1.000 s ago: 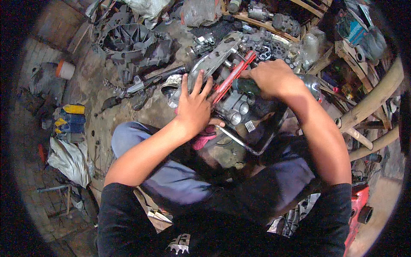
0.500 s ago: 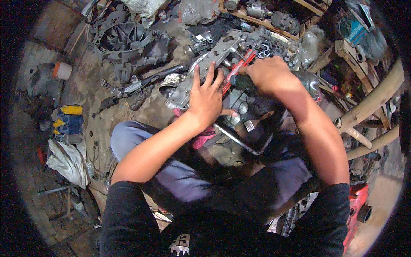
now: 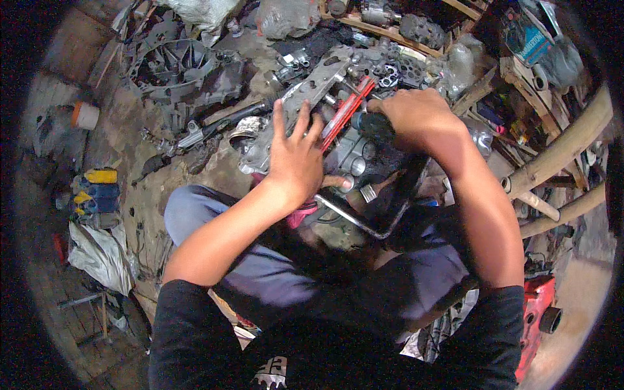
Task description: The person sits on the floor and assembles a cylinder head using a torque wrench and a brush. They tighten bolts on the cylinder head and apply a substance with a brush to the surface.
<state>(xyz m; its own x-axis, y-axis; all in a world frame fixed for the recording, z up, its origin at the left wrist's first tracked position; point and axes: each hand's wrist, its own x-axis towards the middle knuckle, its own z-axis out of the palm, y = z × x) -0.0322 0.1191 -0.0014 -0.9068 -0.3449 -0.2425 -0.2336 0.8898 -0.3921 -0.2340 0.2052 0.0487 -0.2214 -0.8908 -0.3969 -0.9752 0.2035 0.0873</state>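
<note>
My left hand [image 3: 296, 153] lies with fingers spread on a long grey metal engine part [image 3: 312, 88]. Its thumb stretches out beside round metal pieces [image 3: 354, 164]. My right hand [image 3: 419, 117] is closed around a dark cylindrical thing [image 3: 375, 127] with a greenish end, mostly covered by the hand, so its exact kind is unclear. Between the hands, a long red-edged pale strip [image 3: 348, 116] lies slanted along the engine part. Closer to me lie a paintbrush [image 3: 370, 193] and a bent metal bar [image 3: 380, 233]. Pink cloth [image 3: 300, 214] shows below my left wrist.
A large grey metal housing [image 3: 175, 68] and a dark rod-like part [image 3: 224, 123] lie on the floor at far left. Blue containers with yellow tops [image 3: 97, 188] stand further left. A wooden frame [image 3: 552, 130] is at right; a red part [image 3: 539, 318] lies near right.
The scene has shifted slightly left in view. My right hand and the dark cylindrical thing have moved right relative to the engine part. My left hand stays spread on it.
</note>
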